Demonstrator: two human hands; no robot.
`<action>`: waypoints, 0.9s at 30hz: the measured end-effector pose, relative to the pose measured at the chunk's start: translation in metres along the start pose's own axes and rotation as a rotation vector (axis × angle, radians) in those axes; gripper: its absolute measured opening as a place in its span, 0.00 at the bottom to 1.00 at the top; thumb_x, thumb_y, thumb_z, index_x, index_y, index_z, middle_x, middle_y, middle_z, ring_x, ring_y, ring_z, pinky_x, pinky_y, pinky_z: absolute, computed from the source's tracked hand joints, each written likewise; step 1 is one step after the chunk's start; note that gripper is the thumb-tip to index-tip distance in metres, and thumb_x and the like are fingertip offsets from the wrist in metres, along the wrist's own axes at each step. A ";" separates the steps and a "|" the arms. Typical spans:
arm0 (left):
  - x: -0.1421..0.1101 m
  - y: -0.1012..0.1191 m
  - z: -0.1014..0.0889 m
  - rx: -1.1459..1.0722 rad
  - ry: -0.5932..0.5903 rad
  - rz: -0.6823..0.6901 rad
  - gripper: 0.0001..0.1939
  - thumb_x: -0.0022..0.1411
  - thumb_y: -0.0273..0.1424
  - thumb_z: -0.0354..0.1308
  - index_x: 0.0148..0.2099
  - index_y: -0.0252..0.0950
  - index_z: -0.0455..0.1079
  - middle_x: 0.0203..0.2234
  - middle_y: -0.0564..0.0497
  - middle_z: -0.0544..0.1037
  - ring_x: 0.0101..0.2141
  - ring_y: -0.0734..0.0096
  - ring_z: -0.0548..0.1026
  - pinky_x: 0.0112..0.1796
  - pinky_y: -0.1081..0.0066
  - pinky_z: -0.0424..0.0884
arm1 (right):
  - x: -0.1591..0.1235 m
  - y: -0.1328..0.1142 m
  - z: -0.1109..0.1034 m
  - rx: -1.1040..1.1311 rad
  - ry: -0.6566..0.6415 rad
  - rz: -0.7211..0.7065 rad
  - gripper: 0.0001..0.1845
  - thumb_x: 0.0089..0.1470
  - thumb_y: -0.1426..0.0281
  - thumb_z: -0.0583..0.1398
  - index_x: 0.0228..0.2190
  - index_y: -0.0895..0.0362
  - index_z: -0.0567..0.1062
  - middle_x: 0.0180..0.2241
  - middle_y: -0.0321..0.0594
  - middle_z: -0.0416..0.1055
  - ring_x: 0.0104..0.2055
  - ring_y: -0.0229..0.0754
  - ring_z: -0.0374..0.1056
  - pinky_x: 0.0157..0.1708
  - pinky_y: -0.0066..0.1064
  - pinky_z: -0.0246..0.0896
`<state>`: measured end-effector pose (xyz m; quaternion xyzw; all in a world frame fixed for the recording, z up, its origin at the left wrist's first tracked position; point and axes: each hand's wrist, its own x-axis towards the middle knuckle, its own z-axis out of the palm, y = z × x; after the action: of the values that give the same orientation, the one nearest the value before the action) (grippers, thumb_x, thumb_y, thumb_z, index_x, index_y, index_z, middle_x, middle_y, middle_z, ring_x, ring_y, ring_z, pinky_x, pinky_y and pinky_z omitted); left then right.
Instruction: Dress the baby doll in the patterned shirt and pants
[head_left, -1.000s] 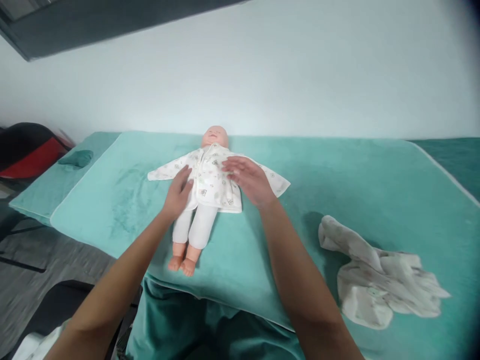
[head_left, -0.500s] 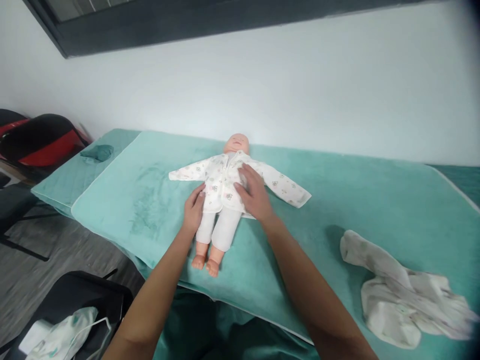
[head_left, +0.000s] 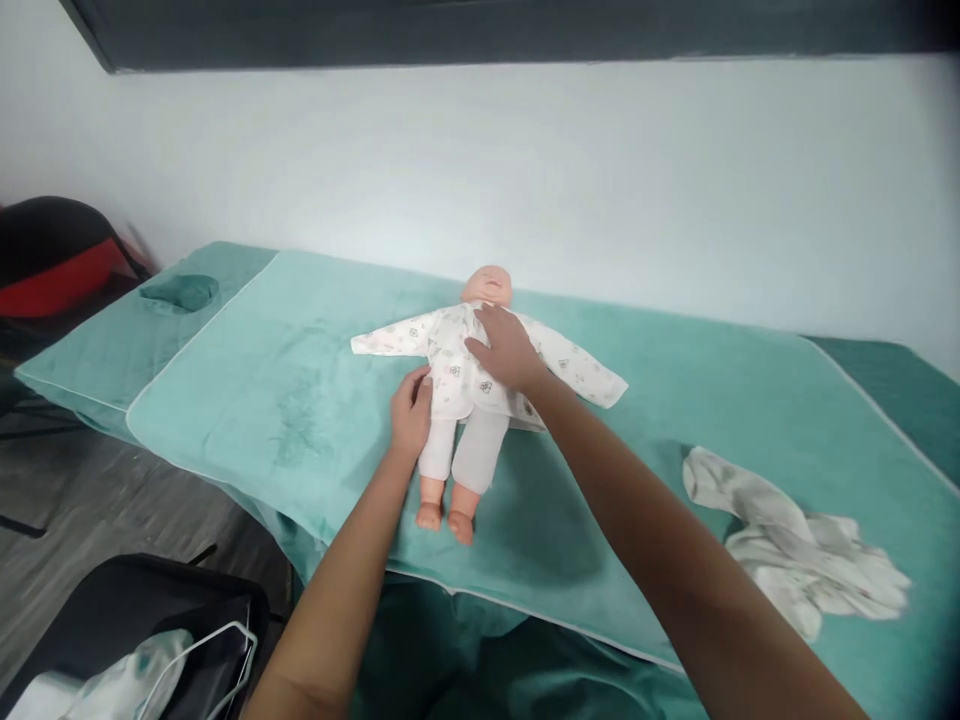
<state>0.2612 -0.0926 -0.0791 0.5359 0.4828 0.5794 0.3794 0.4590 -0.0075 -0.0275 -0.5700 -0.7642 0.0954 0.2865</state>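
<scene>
A baby doll (head_left: 489, 287) lies on its back on the green-covered table, head toward the wall and bare feet toward me. It wears white trousers (head_left: 480, 452) and a white printed baby shirt (head_left: 450, 345), whose sleeves stretch out to both sides. The two front halves of the shirt meet over the chest. My right hand (head_left: 510, 350) rests flat on the upper chest, thumb spread from the fingers. At the doll's side on the left, my left hand (head_left: 410, 412) lies loosely curved against the shirt's edge, thumb and fingers apart; its fingertips are partly hidden.
A crumpled whitish garment (head_left: 806, 545) lies on the green cover (head_left: 315, 330) at the right. To the lower left stands a black chair (head_left: 150, 585) with a pale cloth (head_left: 139, 675) on it. A red-and-black chair (head_left: 60, 270) is beyond the table's left end, near the wall (head_left: 525, 160).
My right hand has slid up the doll's chest toward the neck. The left hand stays at the doll's side. The camera view has shifted and turned slightly.
</scene>
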 end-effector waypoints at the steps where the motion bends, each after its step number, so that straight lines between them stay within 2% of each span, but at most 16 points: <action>1: 0.000 -0.001 0.000 -0.012 -0.002 0.003 0.17 0.71 0.39 0.53 0.54 0.37 0.75 0.51 0.44 0.81 0.51 0.59 0.78 0.57 0.58 0.72 | -0.005 -0.003 0.000 -0.010 -0.011 -0.002 0.38 0.62 0.54 0.56 0.66 0.62 0.64 0.72 0.56 0.53 0.75 0.63 0.46 0.72 0.59 0.40; 5: 0.000 -0.003 -0.001 -0.040 -0.007 0.011 0.16 0.71 0.39 0.54 0.53 0.38 0.75 0.51 0.44 0.81 0.52 0.59 0.78 0.58 0.58 0.71 | -0.033 -0.020 0.001 -0.018 -0.006 -0.063 0.41 0.64 0.54 0.54 0.71 0.58 0.54 0.74 0.52 0.48 0.77 0.60 0.39 0.73 0.60 0.37; 9: 0.001 -0.002 -0.002 -0.049 -0.014 0.012 0.15 0.71 0.39 0.53 0.53 0.38 0.74 0.51 0.44 0.80 0.52 0.60 0.77 0.57 0.59 0.70 | -0.081 -0.031 0.004 0.027 0.066 -0.114 0.41 0.64 0.53 0.56 0.72 0.53 0.51 0.74 0.52 0.48 0.77 0.58 0.39 0.72 0.62 0.37; 12: 0.001 -0.002 -0.003 -0.040 0.003 0.027 0.16 0.72 0.40 0.51 0.51 0.38 0.74 0.49 0.44 0.80 0.51 0.61 0.76 0.57 0.59 0.70 | -0.125 -0.028 0.004 0.082 0.183 -0.067 0.38 0.64 0.53 0.58 0.69 0.52 0.56 0.72 0.53 0.51 0.75 0.56 0.46 0.71 0.58 0.47; 16: 0.002 -0.006 -0.002 -0.006 0.060 0.032 0.15 0.73 0.41 0.50 0.46 0.38 0.73 0.44 0.45 0.80 0.46 0.63 0.77 0.51 0.62 0.72 | -0.165 -0.016 0.004 0.059 0.316 0.072 0.30 0.64 0.56 0.59 0.63 0.54 0.65 0.63 0.56 0.64 0.66 0.58 0.61 0.65 0.57 0.60; 22: 0.004 -0.008 0.000 0.028 0.118 0.049 0.11 0.71 0.38 0.52 0.44 0.38 0.71 0.40 0.47 0.79 0.43 0.66 0.76 0.49 0.66 0.71 | -0.163 -0.009 0.010 -0.093 0.253 0.211 0.19 0.60 0.70 0.56 0.51 0.57 0.75 0.52 0.55 0.75 0.53 0.60 0.69 0.53 0.54 0.65; 24: 0.004 -0.007 0.000 0.031 0.114 0.046 0.10 0.70 0.37 0.52 0.44 0.38 0.71 0.39 0.48 0.78 0.42 0.67 0.75 0.47 0.67 0.71 | -0.161 -0.007 0.011 -0.034 0.272 0.245 0.16 0.59 0.71 0.54 0.46 0.57 0.76 0.47 0.53 0.76 0.47 0.55 0.71 0.48 0.48 0.67; 27: 0.004 -0.006 -0.001 0.061 0.090 0.023 0.10 0.70 0.37 0.52 0.44 0.38 0.71 0.37 0.50 0.79 0.40 0.68 0.75 0.45 0.69 0.71 | -0.162 -0.004 0.010 0.096 0.369 0.283 0.11 0.59 0.69 0.54 0.40 0.55 0.75 0.39 0.46 0.75 0.39 0.49 0.69 0.41 0.42 0.66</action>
<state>0.2595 -0.0874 -0.0839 0.5261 0.5108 0.5923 0.3339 0.4803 -0.1571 -0.0868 -0.6650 -0.6059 0.0649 0.4318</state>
